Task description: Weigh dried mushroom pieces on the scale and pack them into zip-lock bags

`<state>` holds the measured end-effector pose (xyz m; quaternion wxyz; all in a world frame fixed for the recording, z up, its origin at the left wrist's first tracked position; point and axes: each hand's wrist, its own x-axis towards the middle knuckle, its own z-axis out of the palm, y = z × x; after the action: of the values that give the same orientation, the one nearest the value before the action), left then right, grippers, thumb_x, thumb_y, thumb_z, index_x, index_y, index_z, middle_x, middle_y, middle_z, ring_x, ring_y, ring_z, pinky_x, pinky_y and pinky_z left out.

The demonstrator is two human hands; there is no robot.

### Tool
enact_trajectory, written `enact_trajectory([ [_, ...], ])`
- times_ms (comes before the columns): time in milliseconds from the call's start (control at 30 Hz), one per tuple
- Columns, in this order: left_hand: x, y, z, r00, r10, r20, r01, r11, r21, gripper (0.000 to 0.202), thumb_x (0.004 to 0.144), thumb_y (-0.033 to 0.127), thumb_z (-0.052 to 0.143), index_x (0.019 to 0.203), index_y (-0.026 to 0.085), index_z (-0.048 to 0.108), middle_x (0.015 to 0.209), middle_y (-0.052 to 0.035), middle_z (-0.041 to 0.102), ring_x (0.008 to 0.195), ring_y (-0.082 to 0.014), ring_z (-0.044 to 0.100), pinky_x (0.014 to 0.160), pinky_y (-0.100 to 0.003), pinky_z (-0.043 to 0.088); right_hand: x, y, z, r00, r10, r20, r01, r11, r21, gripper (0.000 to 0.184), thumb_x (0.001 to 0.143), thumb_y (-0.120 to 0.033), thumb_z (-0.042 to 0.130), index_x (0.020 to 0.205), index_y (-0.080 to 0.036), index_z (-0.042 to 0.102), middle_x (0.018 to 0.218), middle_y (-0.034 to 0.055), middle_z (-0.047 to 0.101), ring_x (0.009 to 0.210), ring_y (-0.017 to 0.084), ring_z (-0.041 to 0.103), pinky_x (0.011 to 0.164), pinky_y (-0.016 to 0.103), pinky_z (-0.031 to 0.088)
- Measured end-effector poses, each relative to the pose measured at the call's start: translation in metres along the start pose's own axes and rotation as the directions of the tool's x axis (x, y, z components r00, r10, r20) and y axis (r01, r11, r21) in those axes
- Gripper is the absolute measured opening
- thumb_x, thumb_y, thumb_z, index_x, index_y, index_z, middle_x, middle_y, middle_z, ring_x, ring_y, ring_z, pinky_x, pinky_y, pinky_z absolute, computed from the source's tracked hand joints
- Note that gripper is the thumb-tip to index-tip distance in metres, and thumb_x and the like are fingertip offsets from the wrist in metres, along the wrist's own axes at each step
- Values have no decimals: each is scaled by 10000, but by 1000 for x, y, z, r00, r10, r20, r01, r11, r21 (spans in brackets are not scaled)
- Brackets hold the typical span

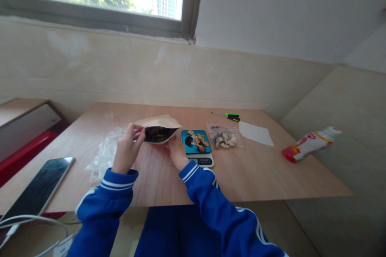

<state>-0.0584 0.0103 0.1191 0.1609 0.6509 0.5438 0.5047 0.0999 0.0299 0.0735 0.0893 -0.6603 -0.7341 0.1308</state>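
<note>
While the left hand pinches the bag at one end of its mouth, the right hand grasps the other — presumably to hold it open — nearer the far edge of the tabletop.

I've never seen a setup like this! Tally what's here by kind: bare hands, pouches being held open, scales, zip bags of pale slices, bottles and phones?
Bare hands: 2 (left hand, right hand)
Brown pouch with dark inside: 1
Blue-topped white scale: 1
Clear plastic zip bag of pale slices: 1
White-and-red plastic bottle: 1
Flat dark-screened phone: 1
Total: 7
</note>
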Motion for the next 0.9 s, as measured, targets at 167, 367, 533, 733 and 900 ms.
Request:
enact_trajectory([
  [167, 0, -2, -1, 1000, -3, -14, 3, 1000, 6, 170, 835, 379, 515, 862, 213, 493, 891, -52, 719, 844, -192, 713, 669, -283, 595, -31, 23, -24, 998, -27, -60, 28, 1000, 11, 208, 932, -283, 514, 1038, -159, 643, 1085, 144, 638, 923, 230, 667, 743, 287, 510],
  [367, 0, -4, 1, 1000, -11, -16, 12, 1000, 11, 188, 832, 391, 517, 871, 208, 496, 903, -60, 713, 849, -198, 712, 680, -286, 593, -44, 59, -37, 989, 107, -99, -110, 994, -21, 192, 892, -145, 524, 1057, -146, 622, 1023, 146, 662, 922, 235, 661, 717, 283, 492],
  [533, -3, -2, 1, 1000, -9, -4, 9, 1000, -14, 173, 829, 378, 517, 861, 209, 493, 903, -65, 712, 858, -196, 711, 709, -291, 593, -42, 79, -45, 970, 38, -240, 25, 967, 255, 256, 826, -193, 609, 1078, -154, 634, 788, 57, 686, 762, 192, 655, 673, 268, 477],
  [733, -6, -2, 2, 1000, -12, 0, 12, 1000, 4, 181, 835, 384, 516, 869, 207, 502, 868, -59, 711, 851, -199, 713, 689, -288, 596, -65, 99, -71, 956, 165, -241, 90, 620, 779, 434, 872, -535, 475, 813, -153, 671, 523, -31, 497, 449, 98, 468, 450, 214, 358],
  [900, -8, -3, 7, 1000, -8, 22, 9, 1000, -28, 181, 844, 387, 504, 867, 208, 488, 953, -74, 722, 907, -211, 708, 742, -311, 599, -103, 107, -76, 970, 243, 26, -44, 71, 997, 432, 723, -602, 660, 736, -170, 640, 516, -62, 410, 409, 52, 364, 375, 171, 264],
])
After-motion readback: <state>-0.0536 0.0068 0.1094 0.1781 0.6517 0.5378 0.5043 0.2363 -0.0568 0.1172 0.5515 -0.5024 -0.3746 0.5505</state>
